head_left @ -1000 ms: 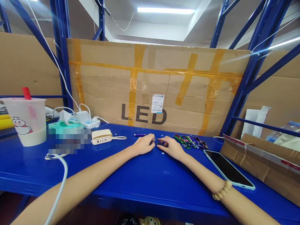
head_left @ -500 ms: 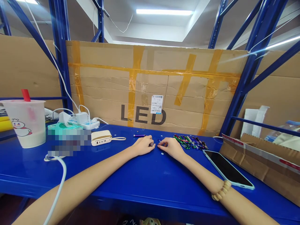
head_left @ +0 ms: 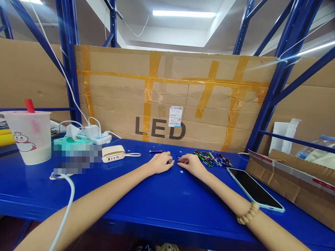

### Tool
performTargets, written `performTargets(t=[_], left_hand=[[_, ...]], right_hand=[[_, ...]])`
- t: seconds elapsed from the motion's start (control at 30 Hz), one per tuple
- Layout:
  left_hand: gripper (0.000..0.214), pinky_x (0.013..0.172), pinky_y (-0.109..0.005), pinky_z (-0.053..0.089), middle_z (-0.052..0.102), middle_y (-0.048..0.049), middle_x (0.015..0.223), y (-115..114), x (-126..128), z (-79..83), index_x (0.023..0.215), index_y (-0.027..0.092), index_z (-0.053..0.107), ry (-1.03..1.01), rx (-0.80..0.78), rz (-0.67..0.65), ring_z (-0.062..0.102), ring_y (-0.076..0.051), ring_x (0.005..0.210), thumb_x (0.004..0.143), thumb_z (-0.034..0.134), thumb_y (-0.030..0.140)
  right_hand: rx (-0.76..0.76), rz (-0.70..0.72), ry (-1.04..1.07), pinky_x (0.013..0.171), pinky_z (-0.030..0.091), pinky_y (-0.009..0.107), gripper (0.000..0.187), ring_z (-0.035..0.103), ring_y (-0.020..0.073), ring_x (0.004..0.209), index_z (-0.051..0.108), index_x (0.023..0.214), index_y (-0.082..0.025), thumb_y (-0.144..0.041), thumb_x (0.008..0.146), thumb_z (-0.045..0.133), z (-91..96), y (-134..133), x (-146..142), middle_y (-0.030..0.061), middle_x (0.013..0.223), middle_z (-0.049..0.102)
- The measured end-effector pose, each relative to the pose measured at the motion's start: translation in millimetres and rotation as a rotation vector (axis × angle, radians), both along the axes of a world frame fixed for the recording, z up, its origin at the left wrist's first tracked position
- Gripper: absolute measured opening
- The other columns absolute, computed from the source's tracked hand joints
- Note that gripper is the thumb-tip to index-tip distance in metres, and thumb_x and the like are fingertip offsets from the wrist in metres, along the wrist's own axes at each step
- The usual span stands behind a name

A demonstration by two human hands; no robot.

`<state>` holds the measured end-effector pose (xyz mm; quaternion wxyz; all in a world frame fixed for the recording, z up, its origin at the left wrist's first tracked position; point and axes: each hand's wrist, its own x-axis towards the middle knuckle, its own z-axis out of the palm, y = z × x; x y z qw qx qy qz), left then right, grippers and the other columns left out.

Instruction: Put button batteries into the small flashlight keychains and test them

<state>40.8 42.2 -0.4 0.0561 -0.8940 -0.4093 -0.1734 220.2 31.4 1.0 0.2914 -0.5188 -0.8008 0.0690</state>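
Observation:
My left hand (head_left: 160, 162) rests on the blue tabletop with its fingers curled round a small cylinder with a shiny round end (head_left: 169, 161); most of it is hidden. A purple-blue metallic tube (head_left: 156, 151) lies just behind that hand. My right hand (head_left: 192, 164) is a short gap to the right, its thumb and fingertips drawn together in a pinch. What they hold, if anything, cannot be made out. A small blue piece (head_left: 179, 157) shows by the right fingertips. Beyond the right hand lies a pile of small metallic tubes with clips (head_left: 212, 159), in green, blue, red and black.
A phone (head_left: 255, 190) and an open cardboard box (head_left: 293, 184) are at the right. On the left stand a cup with a red straw (head_left: 31, 139), a cream power bank (head_left: 113, 154), and a white power strip (head_left: 102, 138) with cables. A large carton (head_left: 117, 97) walls the back.
My right hand has shifted very slightly right, and the gap between the hands is a little wider. My left hand keeps its hold on the small cylinder.

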Motion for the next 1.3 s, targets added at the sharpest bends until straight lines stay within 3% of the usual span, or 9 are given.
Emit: performTargets(t=[0.17,0.33,0.5,0.7,0.93,1.1,1.3], left_hand=[[0.032,0.065,-0.024,0.041,0.051,-0.0019,0.078,1.5,-0.3,-1.5,0.064,0.017,0.051,0.024,0.021,-0.014,0.054,-0.014,0.075,0.087,0.032,0.030],[0.027,0.060,-0.024,0.038,0.051,-0.0009,0.078,1.2,-0.9,-2.3,0.066,0.018,0.047,-0.018,0.030,-0.014,0.052,-0.013,0.070,0.086,0.035,0.031],[0.016,0.053,-0.023,0.033,0.053,0.0015,0.075,-2.6,-0.7,0.5,0.076,0.019,0.047,-0.129,0.028,-0.005,0.051,-0.012,0.063,0.084,0.037,0.028],[0.028,0.053,-0.023,0.032,0.060,-0.0015,0.075,-4.2,0.4,1.7,0.068,0.019,0.053,-0.145,0.057,0.079,0.056,-0.014,0.070,0.085,0.035,0.030],[0.028,0.057,-0.025,0.036,0.068,-0.0045,0.077,-8.8,1.7,5.2,0.068,0.019,0.062,-0.055,0.052,0.220,0.062,-0.019,0.073,0.081,0.038,0.028],[0.027,0.055,-0.025,0.035,0.068,-0.0049,0.077,-11.8,2.2,6.5,0.068,0.020,0.062,-0.034,0.040,0.204,0.063,-0.020,0.075,0.080,0.040,0.027],[0.024,0.053,-0.025,0.033,0.067,-0.0051,0.073,-12.1,2.3,5.3,0.066,0.019,0.063,-0.051,0.007,0.193,0.062,-0.020,0.071,0.076,0.041,0.024]], right_hand=[[-0.017,-0.070,0.000,0.061,0.048,0.025,0.017,0.063,0.0176,0.065,0.070,0.076,-0.013,-0.028,0.071,0.065,-3.8,4.1,3.2,0.0080,0.073,0.070],[0.033,-0.041,0.052,0.060,0.049,0.027,0.013,0.064,0.0185,0.064,0.071,0.074,-0.014,-0.025,0.069,0.067,-1.9,1.2,2.5,0.0078,0.074,0.070],[0.028,0.034,0.371,0.064,0.052,0.028,0.017,0.066,0.0205,0.067,0.072,0.072,-0.014,-0.028,0.064,0.070,4.8,-3.3,-3.1,0.0072,0.074,0.071],[-0.017,0.121,0.691,0.065,0.054,0.030,0.028,0.066,0.0209,0.067,0.071,0.075,-0.013,-0.035,0.058,0.072,6.4,-3.4,-7.6,0.0070,0.071,0.071],[-0.015,0.244,0.639,0.069,0.053,0.031,0.025,0.067,0.0204,0.073,0.070,0.076,-0.014,-0.033,0.060,0.071,8.2,-13.6,-16.4,0.0069,0.077,0.071],[0.012,0.261,0.561,0.067,0.053,0.030,0.023,0.066,0.0202,0.073,0.071,0.078,-0.016,-0.035,0.064,0.069,9.3,-15.5,-17.2,0.0062,0.077,0.071],[-0.060,0.303,0.556,0.066,0.052,0.028,0.024,0.066,0.0193,0.070,0.071,0.076,-0.016,-0.033,0.060,0.072,7.7,-13.8,-14.3,0.0058,0.075,0.071]])
